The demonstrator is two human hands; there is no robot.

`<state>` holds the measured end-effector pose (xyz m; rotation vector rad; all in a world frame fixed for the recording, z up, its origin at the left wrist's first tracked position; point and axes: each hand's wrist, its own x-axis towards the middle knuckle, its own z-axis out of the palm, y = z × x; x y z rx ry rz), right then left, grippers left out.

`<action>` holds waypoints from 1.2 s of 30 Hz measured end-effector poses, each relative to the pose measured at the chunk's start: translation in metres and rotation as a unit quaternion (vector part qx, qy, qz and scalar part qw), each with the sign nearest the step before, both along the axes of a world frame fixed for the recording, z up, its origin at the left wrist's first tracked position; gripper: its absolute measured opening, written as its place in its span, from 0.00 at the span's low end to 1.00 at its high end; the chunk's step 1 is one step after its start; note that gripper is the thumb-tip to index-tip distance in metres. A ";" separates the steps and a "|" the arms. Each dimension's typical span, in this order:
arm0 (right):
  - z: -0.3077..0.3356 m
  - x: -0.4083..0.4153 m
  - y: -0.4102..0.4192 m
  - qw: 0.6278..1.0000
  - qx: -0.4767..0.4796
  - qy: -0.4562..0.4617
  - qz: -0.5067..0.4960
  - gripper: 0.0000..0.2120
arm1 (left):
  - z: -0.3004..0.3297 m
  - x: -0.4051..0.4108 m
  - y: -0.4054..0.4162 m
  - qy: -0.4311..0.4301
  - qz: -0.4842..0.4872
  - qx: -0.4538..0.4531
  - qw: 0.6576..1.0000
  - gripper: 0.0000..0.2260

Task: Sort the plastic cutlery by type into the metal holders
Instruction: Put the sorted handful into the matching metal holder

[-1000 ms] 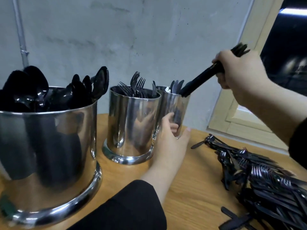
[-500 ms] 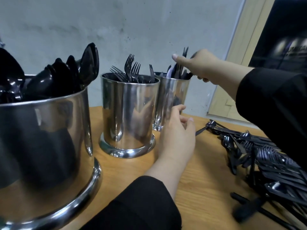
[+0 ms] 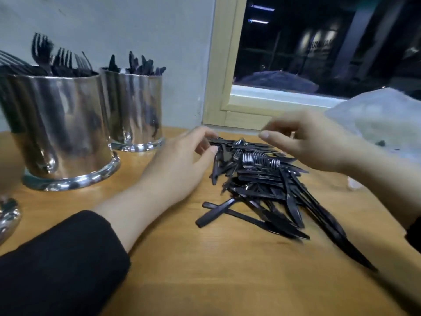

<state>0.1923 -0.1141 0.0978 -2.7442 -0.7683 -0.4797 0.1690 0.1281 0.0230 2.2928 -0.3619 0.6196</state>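
A heap of black plastic cutlery (image 3: 268, 185), knives and forks mixed, lies on the wooden table (image 3: 227, 270). My left hand (image 3: 180, 165) sits at the heap's left edge, fingers loosely bent and holding nothing. My right hand (image 3: 309, 142) hovers above the far side of the heap, fingers relaxed and empty. At the left stands a metal holder (image 3: 61, 124) full of forks. Behind it a second metal holder (image 3: 134, 108) contains knives. The rim of a third holder (image 3: 6, 215) shows at the left edge.
A grey wall rises behind the holders. A wooden window frame (image 3: 218, 65) with a dark pane stands at the back right. A clear plastic bag (image 3: 382, 119) lies at the far right on the table.
My right hand left the knife holder, empty now, and came down over the heap. My left hand moved from the holders to the heap's left edge. The view swung right.
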 end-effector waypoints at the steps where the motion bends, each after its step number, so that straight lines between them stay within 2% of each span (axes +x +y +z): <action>1: -0.008 -0.007 -0.019 1.000 0.012 0.003 -0.007 0.18 | 0.000 -0.005 -0.008 0.001 -0.012 0.036 0.999 0.11; 5: -0.041 -0.017 -0.079 0.997 0.066 0.004 -0.034 0.16 | 0.001 -0.018 -0.039 -0.008 -0.044 0.111 0.993 0.15; 11: -0.057 -0.011 -0.094 0.999 0.024 0.019 -0.025 0.15 | -0.008 -0.023 -0.086 0.021 -0.051 0.219 0.974 0.15; 13: -0.053 -0.014 -0.093 0.998 -0.015 0.037 -0.039 0.19 | -0.009 -0.023 -0.096 0.013 -0.047 0.219 0.974 0.15; 16: -0.050 -0.022 -0.097 0.987 -0.087 0.125 -0.060 0.23 | -0.009 -0.024 -0.108 -0.007 -0.046 0.198 0.979 0.14; 20: -0.053 -0.026 -0.094 0.968 -0.125 0.203 -0.079 0.20 | -0.010 -0.026 -0.111 -0.012 -0.048 0.187 0.981 0.16; 25: -0.054 -0.027 -0.091 0.973 -0.110 0.188 -0.074 0.12 | -0.010 -0.027 -0.106 -0.038 -0.047 0.185 0.981 0.15; 28: -0.048 -0.030 -0.091 0.980 -0.088 0.170 -0.059 0.09 | -0.009 -0.028 -0.109 -0.082 -0.054 0.213 0.972 0.20; 31: -0.042 -0.032 -0.093 0.986 -0.021 0.168 0.003 0.08 | -0.010 -0.027 -0.119 -0.106 -0.062 0.260 0.958 0.24; 34: -0.038 -0.037 -0.092 0.973 0.051 0.209 0.085 0.10 | -0.013 -0.027 -0.129 -0.121 -0.072 0.305 0.942 0.19; 36: -0.037 -0.036 -0.095 0.973 0.092 0.190 0.095 0.12 | -0.012 -0.026 -0.128 -0.135 -0.074 0.284 0.946 0.17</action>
